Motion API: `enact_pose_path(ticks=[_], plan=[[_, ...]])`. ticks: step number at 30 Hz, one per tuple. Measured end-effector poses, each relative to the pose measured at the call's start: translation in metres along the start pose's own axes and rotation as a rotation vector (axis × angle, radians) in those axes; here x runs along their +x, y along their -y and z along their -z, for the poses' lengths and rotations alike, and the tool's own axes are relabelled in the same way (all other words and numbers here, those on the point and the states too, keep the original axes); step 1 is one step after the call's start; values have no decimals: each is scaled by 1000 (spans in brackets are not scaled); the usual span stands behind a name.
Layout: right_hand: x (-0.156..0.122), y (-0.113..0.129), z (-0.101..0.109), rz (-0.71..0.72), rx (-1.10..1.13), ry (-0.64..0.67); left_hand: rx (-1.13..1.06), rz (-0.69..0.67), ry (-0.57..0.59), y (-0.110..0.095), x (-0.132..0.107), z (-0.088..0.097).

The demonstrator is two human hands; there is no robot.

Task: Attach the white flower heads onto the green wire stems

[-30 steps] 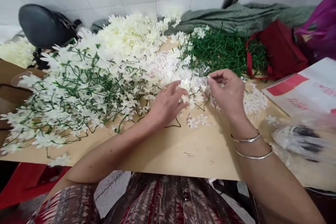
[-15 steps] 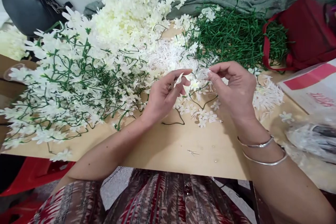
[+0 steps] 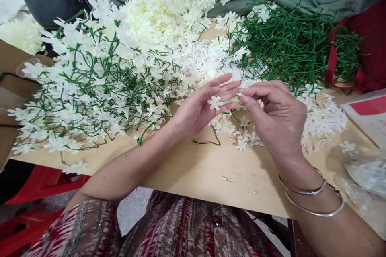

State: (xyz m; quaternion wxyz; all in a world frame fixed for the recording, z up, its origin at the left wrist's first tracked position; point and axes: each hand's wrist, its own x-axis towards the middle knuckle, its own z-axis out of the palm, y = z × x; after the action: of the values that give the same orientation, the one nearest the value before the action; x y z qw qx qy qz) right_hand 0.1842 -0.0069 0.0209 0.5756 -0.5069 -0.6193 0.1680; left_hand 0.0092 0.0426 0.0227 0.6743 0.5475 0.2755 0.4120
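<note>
My left hand (image 3: 205,106) is turned palm up above the table, its fingers stretched out and spread. A single white artificial flower (image 3: 215,103) lies loose on its fingers. My right hand (image 3: 273,114) is close by, thumb and index finger pinched on a small white piece (image 3: 239,94) just at the left fingertips. Most of that piece is hidden. Beneath the hands are loose white flowers (image 3: 242,134) and a green wire stem (image 3: 211,141). Behind them spreads a heap of thin white stamens (image 3: 208,58).
Flowers on green stems (image 3: 99,76) fill the left side. Cream petals (image 3: 163,12) are piled at the back, green stems (image 3: 289,44) at the back right. More white stamens (image 3: 324,118), a red bag (image 3: 370,44) and a plastic bag (image 3: 368,176) are on the right.
My left hand has opened out from a curled grip, so the flower now lies face up on its fingers. My right hand has come nearer the left fingertips. The view has shifted slightly.
</note>
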Motion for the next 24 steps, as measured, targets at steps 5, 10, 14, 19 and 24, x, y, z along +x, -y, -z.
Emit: enact_pose_path(ticks=[5,10,14,19,24], plan=[[-3,7,-3,38,-11,45,-44,-5,26,0,0,0],[-7,11,-10,105,-36,150,-165,43,-26,-7,-5,-11],[-11,10,-14,127,-45,167,-225,71,-18,-5,-10,-20],[-8,6,-12,-165,122,70,-234,76,58,2,-10,-21],[-1,-9,-11,-482,537,106,89,-47,-28,-1,-9,-15]])
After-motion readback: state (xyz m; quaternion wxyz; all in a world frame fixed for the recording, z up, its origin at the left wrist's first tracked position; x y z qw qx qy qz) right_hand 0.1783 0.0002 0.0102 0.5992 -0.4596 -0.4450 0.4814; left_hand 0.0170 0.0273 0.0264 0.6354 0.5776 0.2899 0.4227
